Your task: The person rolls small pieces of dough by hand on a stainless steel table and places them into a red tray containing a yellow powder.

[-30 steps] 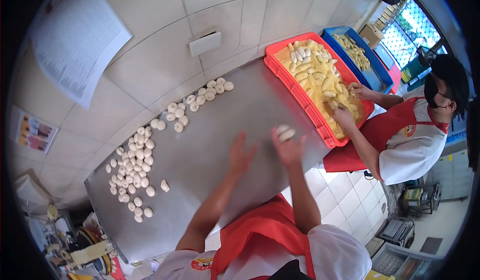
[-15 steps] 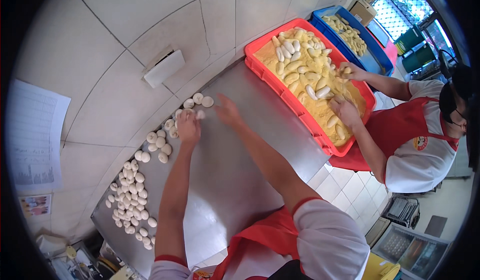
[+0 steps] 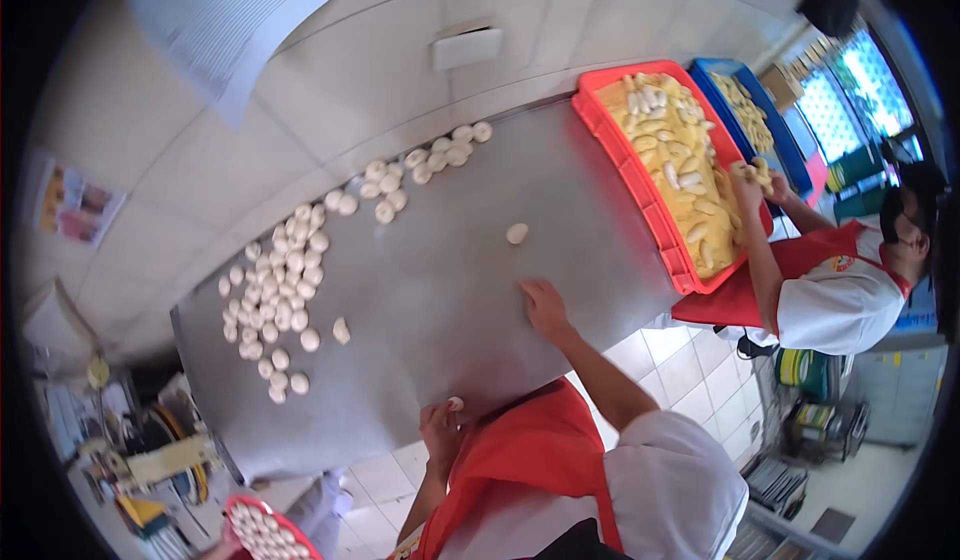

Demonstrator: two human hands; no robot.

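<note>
Near the table's front edge, my left hand [image 3: 440,432] is closed on a small white dough ball [image 3: 456,403], held at the fingertips. My right hand [image 3: 546,309] is over the middle of the table, its fingers stretched out and nothing in them. Just beyond it, a single dough ball [image 3: 517,233] lies by itself on the metal. Many more dough balls [image 3: 290,260] cluster along the wall side at the left, with smaller groups [image 3: 440,155] trailing toward the back. An irregular dough piece [image 3: 341,330] sits beside the large cluster.
The steel table [image 3: 440,280] runs along a tiled wall. On its right end stands a red crate [image 3: 625,185] of yellow crumbs and dough rolls; behind it is a blue crate [image 3: 790,160]. A co-worker [image 3: 840,300] handles rolls there. A red tray [image 3: 240,505] of dough balls appears lower left.
My hands have drawn back from the wall-side row, the left to the front edge, the right to mid-table. The view has turned. The co-worker's hands have risen from the crumbs with rolls.
</note>
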